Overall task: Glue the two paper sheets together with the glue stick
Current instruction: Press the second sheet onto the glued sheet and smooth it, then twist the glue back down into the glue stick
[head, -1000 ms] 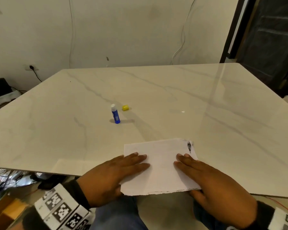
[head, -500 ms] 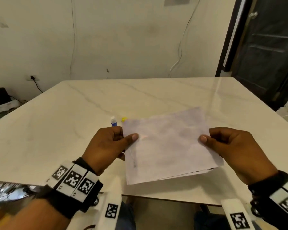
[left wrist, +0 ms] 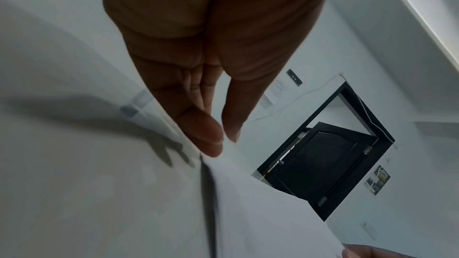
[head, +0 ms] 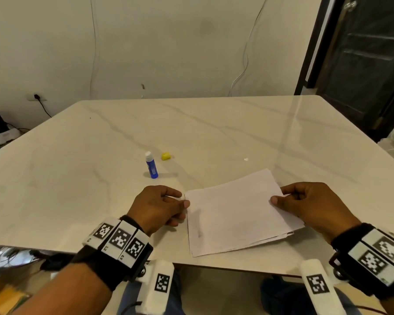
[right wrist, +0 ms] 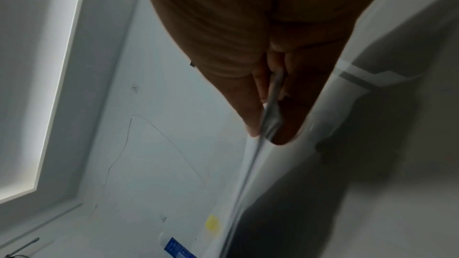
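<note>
Both hands hold the paper sheets between them, low over the near edge of the bench. The left hand pinches the left edge with thumb and fingers; the right hand pinches the right edge (thumb on top). The glue stick stands upright beyond the left hand, and its yellow cap lies just beside it.

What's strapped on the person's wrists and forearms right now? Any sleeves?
No sleeves show. The left hand and right hand are bare. Each wrist wears a black band carrying white tiles printed with black square markers; a white padded block with one marker hangs below each.
</note>
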The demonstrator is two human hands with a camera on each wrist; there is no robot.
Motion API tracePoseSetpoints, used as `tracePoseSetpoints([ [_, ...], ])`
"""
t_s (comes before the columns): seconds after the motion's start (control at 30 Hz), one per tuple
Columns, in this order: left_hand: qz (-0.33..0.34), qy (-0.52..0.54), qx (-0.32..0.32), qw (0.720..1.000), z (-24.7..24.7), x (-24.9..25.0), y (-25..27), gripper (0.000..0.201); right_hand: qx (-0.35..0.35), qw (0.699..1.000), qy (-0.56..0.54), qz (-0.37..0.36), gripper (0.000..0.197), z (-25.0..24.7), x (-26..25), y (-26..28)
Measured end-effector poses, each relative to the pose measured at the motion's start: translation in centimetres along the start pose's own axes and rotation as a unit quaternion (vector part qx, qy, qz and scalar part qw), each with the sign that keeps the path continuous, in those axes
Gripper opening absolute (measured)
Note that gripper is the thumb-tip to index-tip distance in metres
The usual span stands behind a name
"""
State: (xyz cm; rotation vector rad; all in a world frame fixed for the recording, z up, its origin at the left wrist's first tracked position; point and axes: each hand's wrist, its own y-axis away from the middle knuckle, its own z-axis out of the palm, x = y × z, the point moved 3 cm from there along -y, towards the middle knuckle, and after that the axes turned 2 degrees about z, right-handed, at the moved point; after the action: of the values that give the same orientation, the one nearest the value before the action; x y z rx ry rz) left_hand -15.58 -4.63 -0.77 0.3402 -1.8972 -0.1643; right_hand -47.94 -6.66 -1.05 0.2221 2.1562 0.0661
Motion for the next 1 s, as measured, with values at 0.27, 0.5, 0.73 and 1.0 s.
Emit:
tracePoseSetpoints([
  [0.27, 0.003, 0.018, 0.04, 0.999, -2.2, -0.2, 0.2, 0.028, 0.011, 0.996, 0.092, -0.016, 0.043, -0.9, -0.2, 0.9],
  [0.5, 0.036, 0.074, 0.149, 0.985, -6.5, 0.6, -2.9, 0.054, 0.016, 0.995, 0.025, -0.095, 0.025, -1.0, -4.6, 1.0],
  [0.73, 0.039, -0.055, 0.166, 0.984, -7.6, 1.4, -7.4, 0.054, -0.043, 0.988, -0.065, -0.13, 0.011, 2.3, -9.8, -1.0],
  [1.0, 0.069, -0.001, 0.14, 0.988, -6.4, 1.3, -8.9, 0.021, -0.103, 0.978, -0.14, -0.118, 0.008, 5.4, -10.9, -4.2],
])
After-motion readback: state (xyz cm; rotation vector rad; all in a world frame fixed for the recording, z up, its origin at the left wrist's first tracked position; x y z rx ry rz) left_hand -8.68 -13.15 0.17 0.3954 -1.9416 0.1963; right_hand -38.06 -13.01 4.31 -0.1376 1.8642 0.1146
